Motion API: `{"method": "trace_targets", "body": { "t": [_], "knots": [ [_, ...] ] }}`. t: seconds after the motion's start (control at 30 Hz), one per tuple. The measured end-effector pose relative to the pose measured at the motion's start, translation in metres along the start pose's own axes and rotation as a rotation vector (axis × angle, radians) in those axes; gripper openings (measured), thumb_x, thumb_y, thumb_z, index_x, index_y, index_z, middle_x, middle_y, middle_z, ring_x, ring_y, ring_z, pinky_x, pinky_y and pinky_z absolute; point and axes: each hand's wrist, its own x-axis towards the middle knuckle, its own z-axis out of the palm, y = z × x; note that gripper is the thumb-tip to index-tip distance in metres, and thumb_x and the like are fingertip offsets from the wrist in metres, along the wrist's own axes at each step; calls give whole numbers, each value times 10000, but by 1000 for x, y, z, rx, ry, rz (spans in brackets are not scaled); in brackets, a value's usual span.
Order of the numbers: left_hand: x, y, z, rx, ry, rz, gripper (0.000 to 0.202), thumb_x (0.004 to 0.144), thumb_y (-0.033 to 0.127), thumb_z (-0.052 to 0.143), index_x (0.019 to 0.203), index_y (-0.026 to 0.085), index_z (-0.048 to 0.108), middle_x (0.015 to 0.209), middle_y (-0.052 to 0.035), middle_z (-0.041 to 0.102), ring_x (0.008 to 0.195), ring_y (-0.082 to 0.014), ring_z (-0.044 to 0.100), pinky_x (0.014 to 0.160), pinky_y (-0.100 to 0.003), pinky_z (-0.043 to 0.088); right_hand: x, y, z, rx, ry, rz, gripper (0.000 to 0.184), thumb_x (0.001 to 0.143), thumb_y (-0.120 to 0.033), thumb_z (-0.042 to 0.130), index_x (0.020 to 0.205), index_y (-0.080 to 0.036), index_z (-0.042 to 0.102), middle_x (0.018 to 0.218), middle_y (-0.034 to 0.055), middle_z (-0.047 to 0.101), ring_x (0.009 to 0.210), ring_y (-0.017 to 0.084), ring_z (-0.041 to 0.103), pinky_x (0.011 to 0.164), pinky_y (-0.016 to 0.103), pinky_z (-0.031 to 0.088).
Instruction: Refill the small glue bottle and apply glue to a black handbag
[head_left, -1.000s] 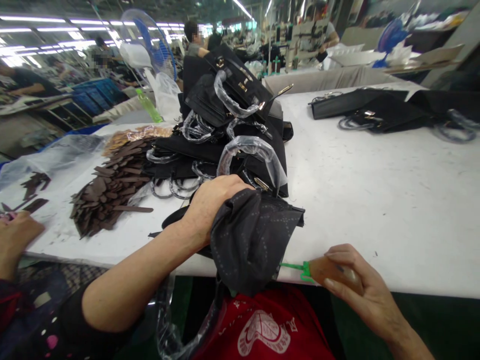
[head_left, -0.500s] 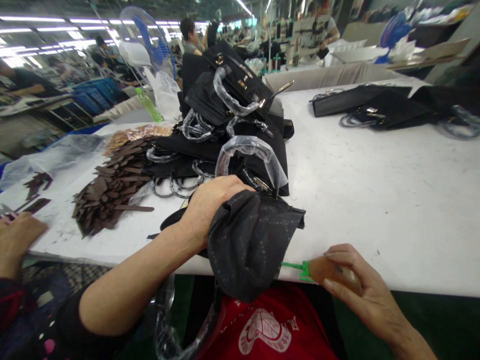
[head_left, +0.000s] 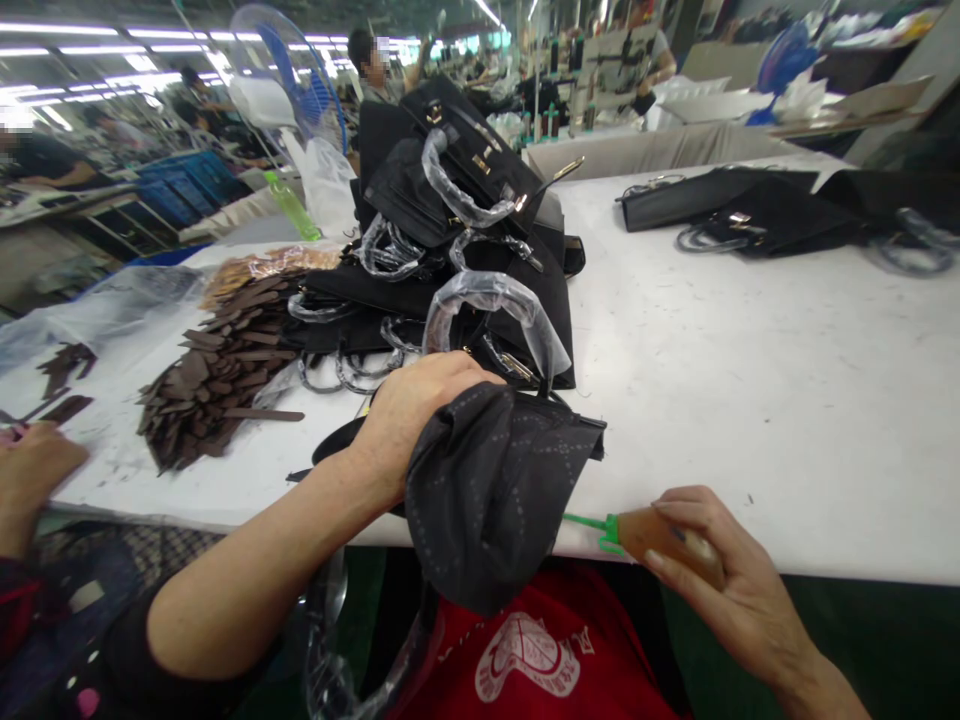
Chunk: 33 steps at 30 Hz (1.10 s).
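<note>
From the head view, low centre of the frame: my left hand (head_left: 416,405) was clamped shut over a bunched fold of the dark dotted lining (head_left: 495,490), pinning it at the near edge of the white surface (head_left: 750,380), with the cloth spilling over that edge toward my lap. Lower right, my right hand (head_left: 712,580) was curled closed around the brown-handled tool (head_left: 664,540), its green tip (head_left: 592,527) lying level and pointing left, just beside the hem of the lining but, as far as I could tell, not yet into it.

My read: this was the hold-and-aim step, fabric gripped, tool lined up. The next move, I judged, called for a short careful slide of the tip leftward into the fold while the left hand held the cloth taut and kept its fingers off the line of travel.

Room now: directly behind my left hand, centre frame, the pile of black handbags (head_left: 465,230) with plastic-wrapped handles crowded in, so nothing much to give there. Left of centre lay the heap of brown leather strips (head_left: 217,380). At the far left edge, another person's hand (head_left: 34,465) worked close by. The right half of the surface lay open up to the flat black bags (head_left: 757,225) at upper right. The near edge ran right under both hands.
</note>
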Motion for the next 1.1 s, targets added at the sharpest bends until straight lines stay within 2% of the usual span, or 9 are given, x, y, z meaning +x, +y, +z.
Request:
{"method": "trace_targets", "body": {
  "t": [0.07, 0.2, 0.33, 0.43, 0.53, 0.7, 0.83, 0.97, 1.1],
  "knots": [
    [-1, 1, 0, 5, -9, -10, 343, 946, 198, 432, 1002, 248, 766, 1024, -32, 755, 952, -192, 692, 825, -304, 517, 1, 0, 0, 5, -35, 3, 222, 941, -384, 666, 1123, -288, 579, 1092, 36, 592, 967, 182, 627, 787, 289, 564],
    [-1, 2, 0, 9, -3, -16, 340, 959, 202, 433, 1026, 257, 761, 1061, -29, 753, 978, -193, 687, 852, -314, 518, 2, -1, 2, -11, 49, 14, 249, 928, -385, 681, 1136, -291, 583, 1119, 38, 597, 994, 193, 629, 801, 297, 562],
    [0, 2, -1, 23, -7, -16, 319, 936, 189, 463, 1005, 256, 767, 1029, -26, 755, 953, -195, 691, 823, -307, 515, 1, -5, 2, 47, -46, 33, 225, 932, -383, 673, 1116, -291, 581, 1096, 25, 602, 967, 178, 631, 794, 272, 563],
    [0, 2, 0, 11, 4, 9, 308, 928, 178, 472, 982, 246, 768, 1008, -22, 756, 940, -186, 694, 816, -291, 507, -1, -6, 3, 39, 13, 52, 248, 931, -395, 676, 1135, -294, 576, 1131, 24, 595, 1008, 175, 621, 798, 249, 557],
    [-1, 1, 2, 11, 18, 4, 317, 925, 167, 469, 992, 254, 766, 1005, -14, 755, 933, -180, 695, 801, -282, 497, -1, -5, 3, 34, -7, 70, 236, 936, -408, 672, 1117, -293, 575, 1116, 19, 592, 990, 165, 622, 776, 237, 553],
    [-3, 1, 2, -2, 13, -17, 312, 933, 183, 473, 1036, 266, 755, 1023, -10, 746, 950, -182, 688, 792, -281, 490, -2, -3, 4, -34, 47, 69, 254, 937, -427, 669, 1126, -285, 576, 1130, 27, 581, 992, 170, 619, 805, 267, 544],
    [-5, 5, -3, -12, -27, -40, 338, 973, 208, 428, 1085, 250, 744, 1070, -31, 738, 978, -187, 673, 812, -295, 479, -2, -4, 4, -23, -14, 55, 245, 940, -416, 663, 1120, -280, 570, 1102, 28, 585, 970, 168, 619, 789, 269, 549],
    [-6, 8, -6, -11, -44, -46, 352, 978, 197, 409, 1088, 234, 742, 1090, -45, 735, 994, -181, 661, 839, -294, 471, -2, -4, 4, -75, 79, 53, 255, 940, -427, 659, 1129, -276, 579, 1120, 30, 586, 976, 169, 622, 809, 270, 544],
    [-8, 6, -3, -14, -21, -25, 368, 977, 214, 395, 1086, 228, 747, 1073, -53, 735, 984, -197, 675, 843, -317, 490, -4, -5, 3, -37, 8, 67, 250, 935, -434, 666, 1110, -283, 570, 1091, 12, 590, 947, 154, 624, 777, 243, 543]
  ]
}}
